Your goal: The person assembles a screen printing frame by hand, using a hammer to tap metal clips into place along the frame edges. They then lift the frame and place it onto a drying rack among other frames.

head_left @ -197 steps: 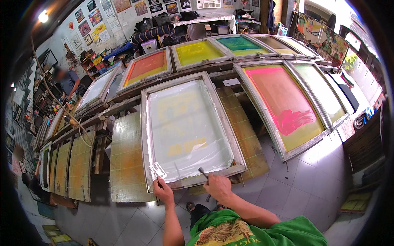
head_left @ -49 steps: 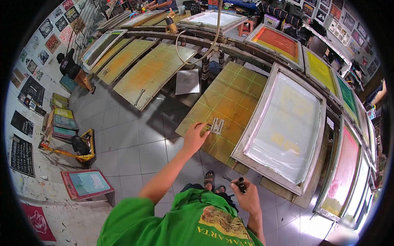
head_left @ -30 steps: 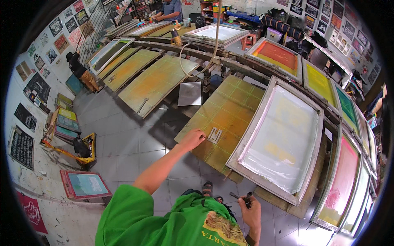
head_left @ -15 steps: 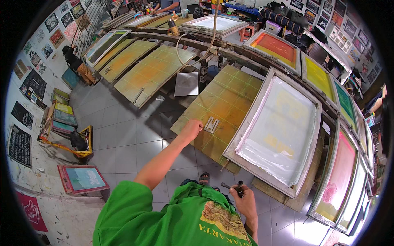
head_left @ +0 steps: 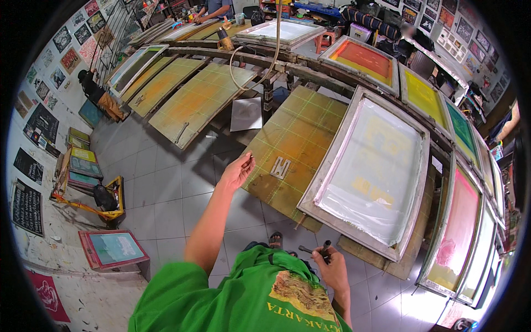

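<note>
My left hand (head_left: 239,170) hovers by the left edge of a wooden printing board (head_left: 298,130), fingers pinched together; whatever they hold is too small to make out. Green grid lines and orange stains cover the board. A pale slotted metal plate (head_left: 280,167) lies on it, just right of this hand. Low in front of my shirt, my right hand (head_left: 333,271) grips a dark metal tool (head_left: 307,250) with a thick rounded end; its exact kind is unclear. A large framed printing screen (head_left: 370,166) with whitish mesh rests tilted to the right of the board.
More stained boards (head_left: 202,102) fan out at the left. Coloured screens, one red-orange (head_left: 362,60) and one pink (head_left: 462,221), line the right. A hose (head_left: 275,55) hangs above the carousel's beam. Another person (head_left: 217,8) works at the back. Frames (head_left: 113,247) lean by the left wall.
My left hand has moved left, off the board near the slotted plate, and turned with its fingers pinched upward. My right hand keeps the tool in nearly the same place.
</note>
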A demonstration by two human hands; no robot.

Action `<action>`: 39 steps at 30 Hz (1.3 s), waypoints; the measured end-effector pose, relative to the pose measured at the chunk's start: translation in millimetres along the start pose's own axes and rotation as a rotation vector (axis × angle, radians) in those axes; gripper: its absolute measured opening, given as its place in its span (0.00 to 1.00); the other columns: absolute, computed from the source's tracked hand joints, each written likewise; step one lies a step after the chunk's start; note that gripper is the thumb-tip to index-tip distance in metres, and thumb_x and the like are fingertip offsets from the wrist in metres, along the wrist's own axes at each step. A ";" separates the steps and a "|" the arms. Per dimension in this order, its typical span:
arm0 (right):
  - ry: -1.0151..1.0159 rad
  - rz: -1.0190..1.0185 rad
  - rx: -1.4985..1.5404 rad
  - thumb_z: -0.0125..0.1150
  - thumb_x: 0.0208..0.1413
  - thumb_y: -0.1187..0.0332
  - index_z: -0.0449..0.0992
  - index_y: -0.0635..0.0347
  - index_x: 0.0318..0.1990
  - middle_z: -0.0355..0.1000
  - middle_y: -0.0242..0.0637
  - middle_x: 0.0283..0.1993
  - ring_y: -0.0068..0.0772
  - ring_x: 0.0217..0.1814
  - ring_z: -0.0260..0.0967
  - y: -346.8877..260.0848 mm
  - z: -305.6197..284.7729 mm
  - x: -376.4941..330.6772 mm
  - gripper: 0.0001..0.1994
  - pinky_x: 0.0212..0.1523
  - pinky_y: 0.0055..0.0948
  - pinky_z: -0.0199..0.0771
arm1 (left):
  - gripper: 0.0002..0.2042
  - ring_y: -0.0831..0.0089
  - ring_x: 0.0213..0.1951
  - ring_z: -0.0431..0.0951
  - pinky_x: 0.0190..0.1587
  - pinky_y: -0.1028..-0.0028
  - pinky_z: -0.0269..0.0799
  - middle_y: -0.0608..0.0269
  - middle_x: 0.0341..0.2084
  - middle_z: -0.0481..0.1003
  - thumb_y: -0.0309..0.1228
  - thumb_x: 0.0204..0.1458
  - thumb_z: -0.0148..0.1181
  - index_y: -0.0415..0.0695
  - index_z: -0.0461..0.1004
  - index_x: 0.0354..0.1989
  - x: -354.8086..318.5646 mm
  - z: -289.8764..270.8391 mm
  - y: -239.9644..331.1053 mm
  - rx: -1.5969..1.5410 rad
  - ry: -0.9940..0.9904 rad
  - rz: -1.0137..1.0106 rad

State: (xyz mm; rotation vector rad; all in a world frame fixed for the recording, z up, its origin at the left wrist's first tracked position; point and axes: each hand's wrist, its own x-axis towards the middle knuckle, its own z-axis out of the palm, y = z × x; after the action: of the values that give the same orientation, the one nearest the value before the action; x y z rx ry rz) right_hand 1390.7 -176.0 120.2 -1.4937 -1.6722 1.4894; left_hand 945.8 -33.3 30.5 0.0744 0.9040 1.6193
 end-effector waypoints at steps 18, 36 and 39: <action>-0.035 0.054 -0.007 0.67 0.70 0.67 0.82 0.68 0.46 0.86 0.38 0.38 0.23 0.41 0.81 -22.4 -5.5 -2.9 0.10 0.47 0.29 0.79 | 0.12 0.67 0.29 0.77 0.30 0.61 0.72 0.55 0.24 0.79 0.36 0.63 0.70 0.38 0.83 0.39 -16.2 -9.8 -51.9 1.567 0.038 0.731; 0.116 0.047 0.009 0.71 0.64 0.62 0.84 0.66 0.42 0.82 0.40 0.34 0.30 0.36 0.77 41.4 -12.3 -23.6 0.13 0.42 0.34 0.76 | 0.33 0.49 0.36 0.87 0.38 0.51 0.79 0.47 0.30 0.85 0.64 0.49 0.74 0.38 0.87 0.33 1.4 79.2 -76.6 2.002 0.230 0.495; 0.126 0.083 0.075 0.70 0.65 0.63 0.84 0.65 0.42 0.82 0.38 0.34 0.28 0.36 0.77 47.5 -12.9 -31.1 0.12 0.42 0.33 0.76 | 0.34 0.52 0.41 0.88 0.41 0.53 0.81 0.50 0.37 0.87 0.65 0.46 0.77 0.41 0.87 0.39 11.2 87.4 -79.1 2.106 0.249 0.242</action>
State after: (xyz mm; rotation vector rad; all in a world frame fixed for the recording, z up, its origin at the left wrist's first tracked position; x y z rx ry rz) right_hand 1431.2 -206.5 91.5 -1.5988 -1.4827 1.4506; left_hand 1051.7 18.8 40.3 1.4374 2.4376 0.1806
